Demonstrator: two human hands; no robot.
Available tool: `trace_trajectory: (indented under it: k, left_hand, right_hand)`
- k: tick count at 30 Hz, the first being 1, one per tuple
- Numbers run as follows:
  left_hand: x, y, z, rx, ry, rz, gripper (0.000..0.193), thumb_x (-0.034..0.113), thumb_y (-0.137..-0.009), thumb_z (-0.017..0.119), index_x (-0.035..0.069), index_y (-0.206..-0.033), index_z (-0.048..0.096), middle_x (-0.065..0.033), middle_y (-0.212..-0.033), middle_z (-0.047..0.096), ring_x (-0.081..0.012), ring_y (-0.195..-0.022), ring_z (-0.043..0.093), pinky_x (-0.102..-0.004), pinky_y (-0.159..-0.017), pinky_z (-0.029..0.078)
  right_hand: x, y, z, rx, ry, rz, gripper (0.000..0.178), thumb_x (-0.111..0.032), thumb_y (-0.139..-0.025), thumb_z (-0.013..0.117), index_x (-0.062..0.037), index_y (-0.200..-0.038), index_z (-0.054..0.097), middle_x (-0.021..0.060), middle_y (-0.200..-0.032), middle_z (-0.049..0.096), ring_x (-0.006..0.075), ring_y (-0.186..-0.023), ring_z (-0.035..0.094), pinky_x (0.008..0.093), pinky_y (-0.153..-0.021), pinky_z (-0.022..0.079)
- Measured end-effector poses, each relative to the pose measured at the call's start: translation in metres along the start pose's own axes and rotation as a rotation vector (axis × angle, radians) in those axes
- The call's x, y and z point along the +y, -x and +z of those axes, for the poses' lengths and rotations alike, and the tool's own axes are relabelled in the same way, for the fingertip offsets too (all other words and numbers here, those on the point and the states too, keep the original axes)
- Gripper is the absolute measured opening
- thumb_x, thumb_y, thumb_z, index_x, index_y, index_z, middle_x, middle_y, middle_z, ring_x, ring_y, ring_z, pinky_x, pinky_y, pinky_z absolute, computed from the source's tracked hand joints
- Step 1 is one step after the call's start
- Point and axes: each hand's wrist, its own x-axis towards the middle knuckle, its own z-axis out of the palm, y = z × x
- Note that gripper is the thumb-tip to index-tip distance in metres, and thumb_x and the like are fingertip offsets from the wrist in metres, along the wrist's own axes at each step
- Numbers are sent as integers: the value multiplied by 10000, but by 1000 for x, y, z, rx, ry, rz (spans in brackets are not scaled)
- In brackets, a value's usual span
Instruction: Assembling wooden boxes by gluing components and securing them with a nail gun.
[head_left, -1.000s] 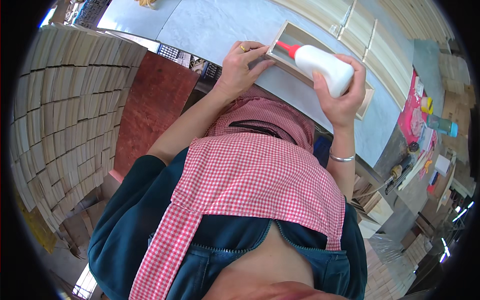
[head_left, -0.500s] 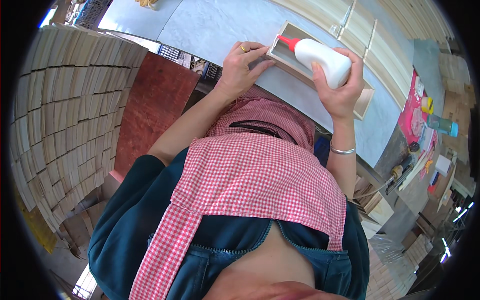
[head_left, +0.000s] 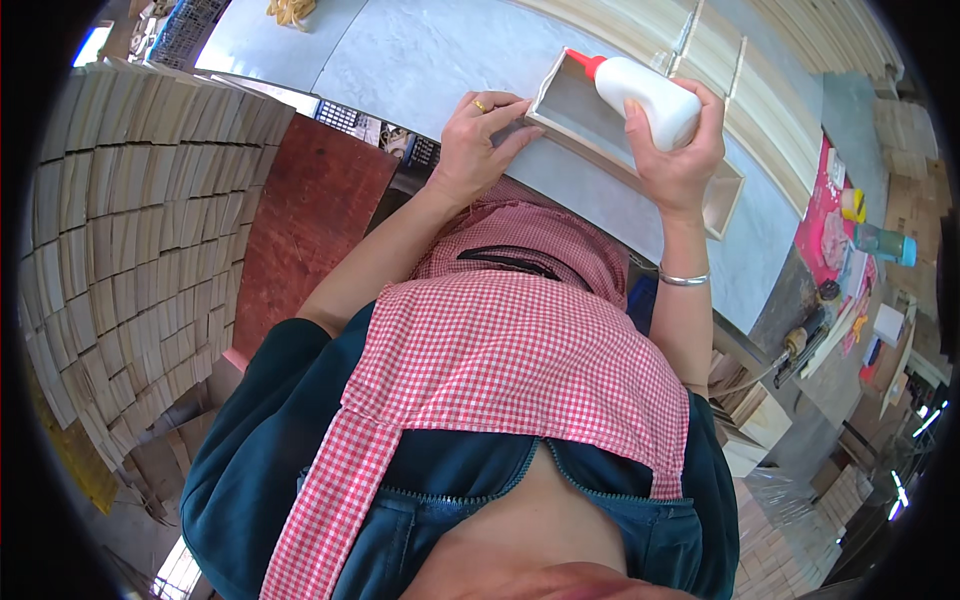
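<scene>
A shallow rectangular wooden box [head_left: 585,153] with a grey inside lies slantwise on the table. My left hand [head_left: 478,142] pinches its near left corner between thumb and fingers. In my right hand [head_left: 684,160] is a white glue bottle [head_left: 640,92], tipped over the box with its red nozzle pointing up and left. The nozzle tip is at the far left corner, on or just above the rim; contact cannot be told. A whitish, wavy line shows along the short left edge. My right hand and the bottle hide part of the box's far side.
Light wooden strips [head_left: 770,120] lie beyond the box on the pale marbled table [head_left: 420,60]. Yellowish bands [head_left: 291,12] lie at the far left. Tall stacks of wood pieces [head_left: 140,220] stand left, by a red-brown board [head_left: 310,205]. A bottle with a blue cap [head_left: 885,244] stands right.
The glue bottle's nozzle has moved away from me along the box's short left edge to the far corner. My left hand keeps its hold; the box has shifted slightly left.
</scene>
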Motion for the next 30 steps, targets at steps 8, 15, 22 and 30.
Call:
trace_trajectory:
  k: [8, 15, 22, 30]
  left_hand:
    - [-3, 1, 1, 5, -7, 9, 315, 114, -818, 800, 69, -1128, 767, -68, -1103, 687, -194, -950, 594, -293, -792, 529]
    - [-5, 2, 3, 9, -8, 26, 316, 117, -817, 800, 58, -1126, 765, -70, -1097, 688, -199, -953, 596, -293, -793, 529]
    - [-3, 2, 4, 1, -15, 5, 311, 128, -813, 805, 51, -1112, 766, -71, -1079, 692, -210, -937, 596, -301, -796, 525]
    - [-2, 1, 3, -5, -11, 2, 305, 133, -823, 803, 45, -1112, 763, -71, -1087, 692, -208, -956, 595, -303, -814, 520]
  right_hand:
    - [-1, 2, -12, 6, 14, 30, 513, -191, -774, 842, -70, -1180, 553, 95, -1020, 672, 249, -823, 668, 338, -713, 570]
    - [1, 14, -41, 14, 108, 92, 502, -178, -775, 843, -60, -1170, 558, 103, -1027, 671, 253, -832, 665, 346, -729, 569]
    - [7, 30, -73, 68, 166, 147, 494, -167, -773, 843, -45, -1162, 564, 112, -1031, 668, 249, -828, 654, 347, -734, 558]
    - [15, 48, -110, 133, 266, 193, 503, -168, -764, 844, -35, -1164, 569, 118, -1027, 666, 249, -820, 644, 355, -740, 548]
